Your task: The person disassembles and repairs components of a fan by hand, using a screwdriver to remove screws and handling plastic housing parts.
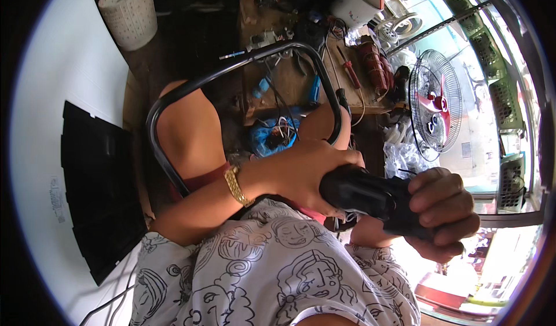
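Observation:
A black plastic housing (362, 193) is held between my hands in front of my chest. My left hand (310, 178), with a gold watch on its wrist, is closed on its left end. The fingers of my right hand (443, 210) wrap round its flatter right part. A bent black tubular frame (231, 60) loops over and around my knees (188, 129); whether it joins the housing is hidden.
A cluttered wooden bench (359, 106) ahead holds screwdrivers (349, 68), red coils (370, 68) and cables. A blue bag (269, 138) sits below it. A fan cage with red blades (440, 103) stands at right, a bin (127, 19) at upper left, white and black panels (98, 193) at left.

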Motion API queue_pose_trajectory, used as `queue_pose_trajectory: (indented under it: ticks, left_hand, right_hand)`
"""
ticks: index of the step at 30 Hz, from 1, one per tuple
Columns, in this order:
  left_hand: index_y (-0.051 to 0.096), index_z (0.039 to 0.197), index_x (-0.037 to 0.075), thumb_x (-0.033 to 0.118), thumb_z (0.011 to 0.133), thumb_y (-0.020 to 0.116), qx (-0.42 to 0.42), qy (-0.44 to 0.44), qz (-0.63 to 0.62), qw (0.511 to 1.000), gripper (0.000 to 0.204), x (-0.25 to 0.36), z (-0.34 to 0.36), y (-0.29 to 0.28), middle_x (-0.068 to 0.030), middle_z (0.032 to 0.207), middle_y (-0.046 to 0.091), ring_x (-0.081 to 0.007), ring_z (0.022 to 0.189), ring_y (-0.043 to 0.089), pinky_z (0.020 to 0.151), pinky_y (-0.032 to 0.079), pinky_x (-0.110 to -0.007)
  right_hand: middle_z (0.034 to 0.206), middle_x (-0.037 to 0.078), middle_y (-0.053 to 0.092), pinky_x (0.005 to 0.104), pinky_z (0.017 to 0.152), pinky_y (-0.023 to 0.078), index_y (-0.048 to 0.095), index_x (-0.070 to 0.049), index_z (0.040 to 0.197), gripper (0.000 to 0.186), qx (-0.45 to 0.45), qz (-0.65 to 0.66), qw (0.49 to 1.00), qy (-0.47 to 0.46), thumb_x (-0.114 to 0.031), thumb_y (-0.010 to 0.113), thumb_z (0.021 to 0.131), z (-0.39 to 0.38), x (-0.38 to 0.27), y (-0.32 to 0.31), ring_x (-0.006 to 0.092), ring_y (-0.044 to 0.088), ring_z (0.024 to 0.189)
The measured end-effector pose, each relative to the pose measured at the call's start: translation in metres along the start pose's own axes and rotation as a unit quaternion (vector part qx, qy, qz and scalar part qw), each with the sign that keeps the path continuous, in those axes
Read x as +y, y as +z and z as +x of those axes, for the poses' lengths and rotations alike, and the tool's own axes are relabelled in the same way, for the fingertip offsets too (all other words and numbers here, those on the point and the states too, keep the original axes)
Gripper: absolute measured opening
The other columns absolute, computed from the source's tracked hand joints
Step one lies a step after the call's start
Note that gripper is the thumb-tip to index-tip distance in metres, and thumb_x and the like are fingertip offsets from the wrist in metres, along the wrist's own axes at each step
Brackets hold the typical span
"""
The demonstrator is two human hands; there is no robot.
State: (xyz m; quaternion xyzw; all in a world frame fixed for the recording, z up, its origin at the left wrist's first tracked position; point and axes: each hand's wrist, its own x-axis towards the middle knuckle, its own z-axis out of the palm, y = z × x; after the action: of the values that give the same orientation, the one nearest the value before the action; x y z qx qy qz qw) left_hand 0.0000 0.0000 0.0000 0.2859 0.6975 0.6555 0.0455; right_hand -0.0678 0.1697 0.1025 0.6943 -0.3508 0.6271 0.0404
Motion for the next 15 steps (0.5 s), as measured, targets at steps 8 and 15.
queue_pose_trajectory:
  ticks: [8, 15]
  left_hand:
    - [0.061, 0.104, 0.012, 0.031, 0.06, 0.085, 0.24, 0.087, 0.226, 0.94, 0.053, 0.032, 0.039, -0.001, -0.0078, 0.092, 0.067, -0.0259, 0.085, 0.068, 0.074, 0.052, -0.034]
    - [0.045, 0.121, 0.003, 0.03, 0.071, 0.082, 0.373, 0.021, 0.334, 0.865, 0.068, 0.025, 0.047, -0.044, -0.0199, 0.103, 0.061, -0.0362, 0.095, 0.062, 0.081, 0.05, -0.039]
  right_hand:
    - [0.095, 0.015, 0.051, 0.0514, 0.075, 0.053, 0.05, -0.008, 0.097, 0.023, 0.205, -0.051, 0.976, 0.052, -0.028, 0.059, 0.09, -0.003, -0.019, -0.012, 0.0358, 0.059, 0.08]
    - [0.079, 0.011, 0.052, 0.0339, 0.056, 0.045, 0.048, -0.006, 0.084, 0.028, 0.306, 0.01, 0.942, 0.14, -0.033, 0.052, 0.092, 0.056, 0.094, -0.052, 0.0228, 0.054, 0.064]
